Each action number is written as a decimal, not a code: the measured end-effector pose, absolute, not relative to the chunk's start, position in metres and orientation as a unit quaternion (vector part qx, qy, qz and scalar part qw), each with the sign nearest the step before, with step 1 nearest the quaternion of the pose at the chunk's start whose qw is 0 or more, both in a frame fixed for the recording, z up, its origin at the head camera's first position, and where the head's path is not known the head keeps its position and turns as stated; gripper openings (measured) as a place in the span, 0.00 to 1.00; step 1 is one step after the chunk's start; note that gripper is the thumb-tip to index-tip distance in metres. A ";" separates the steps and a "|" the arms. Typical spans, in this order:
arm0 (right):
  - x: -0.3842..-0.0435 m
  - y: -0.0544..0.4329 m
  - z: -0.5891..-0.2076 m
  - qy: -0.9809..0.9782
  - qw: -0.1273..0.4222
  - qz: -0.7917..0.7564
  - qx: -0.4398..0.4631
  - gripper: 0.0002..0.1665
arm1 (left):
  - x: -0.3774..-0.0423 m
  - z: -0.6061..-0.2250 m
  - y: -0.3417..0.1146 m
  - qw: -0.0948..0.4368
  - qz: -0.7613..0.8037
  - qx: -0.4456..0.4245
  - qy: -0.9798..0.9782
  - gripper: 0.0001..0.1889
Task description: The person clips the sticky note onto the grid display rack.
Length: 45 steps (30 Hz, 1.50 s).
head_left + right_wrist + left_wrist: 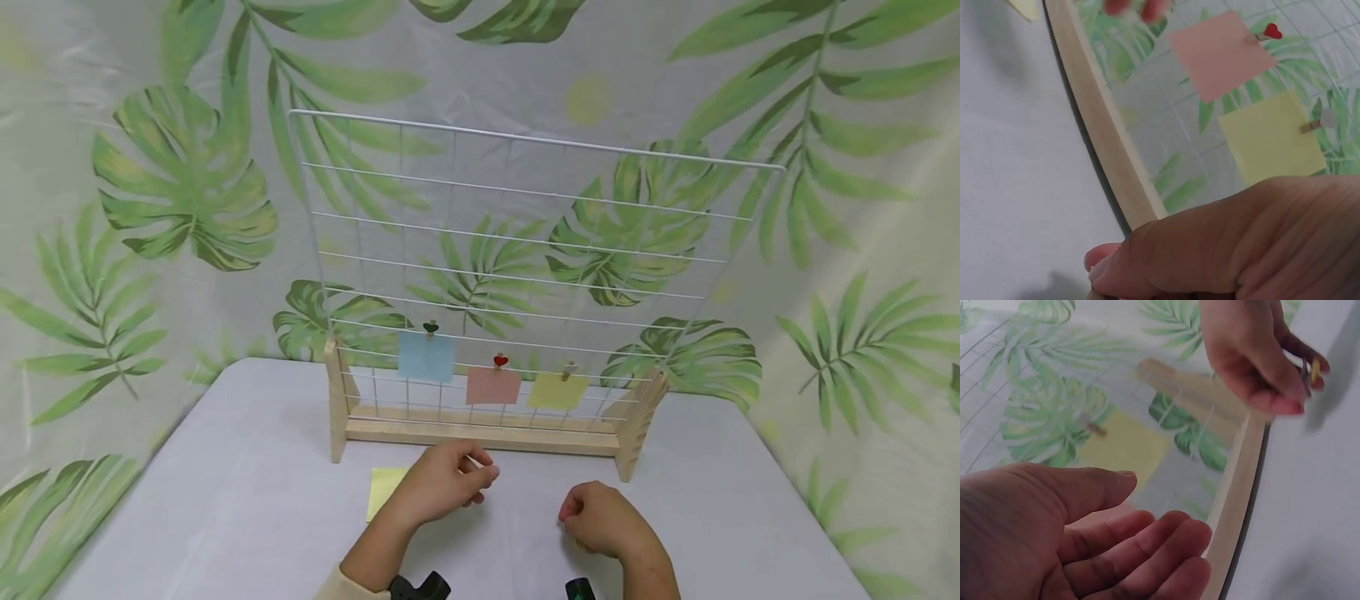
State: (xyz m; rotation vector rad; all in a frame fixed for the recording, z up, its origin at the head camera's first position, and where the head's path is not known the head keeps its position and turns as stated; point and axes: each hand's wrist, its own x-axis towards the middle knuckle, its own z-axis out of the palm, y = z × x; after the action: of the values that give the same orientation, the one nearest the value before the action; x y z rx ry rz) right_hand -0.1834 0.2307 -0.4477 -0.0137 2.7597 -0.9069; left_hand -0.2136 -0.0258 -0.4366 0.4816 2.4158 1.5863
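Observation:
My left hand (448, 479) hovers over the table in front of the rack, its fingers loosely bent with nothing between them. In the left wrist view, this hand (1097, 537) shows thumb and fingers apart. To the right, my right hand (606, 518) pinches a small yellow and grey clip (1314, 372), mostly hidden by the fingers. A white wire grid rack (480, 433) on a wooden base stands behind both hands. Clothespins hold a blue note (426, 358), a pink note (492, 387) and a yellow note (557, 392) on its lower wires.
A loose yellow note (384, 487) lies on the white table (247, 467), partly covered by the left forearm. The clothespins on the rack carry a green heart (431, 327), a red heart (501, 361) and a pale heart (571, 368). A leaf-patterned curtain (510, 75) hangs behind.

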 end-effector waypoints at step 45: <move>-0.188 0.225 -0.439 0.953 0.118 -0.279 0.008 0.06 | -0.226 -0.466 -0.126 0.062 0.347 0.021 0.936 0.04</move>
State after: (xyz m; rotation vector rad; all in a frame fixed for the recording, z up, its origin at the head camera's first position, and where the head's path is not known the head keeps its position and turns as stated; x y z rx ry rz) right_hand -0.1883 0.2248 -0.4390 0.0231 2.7879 -0.8164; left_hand -0.2256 -0.1256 -0.4655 0.0644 2.8288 1.0494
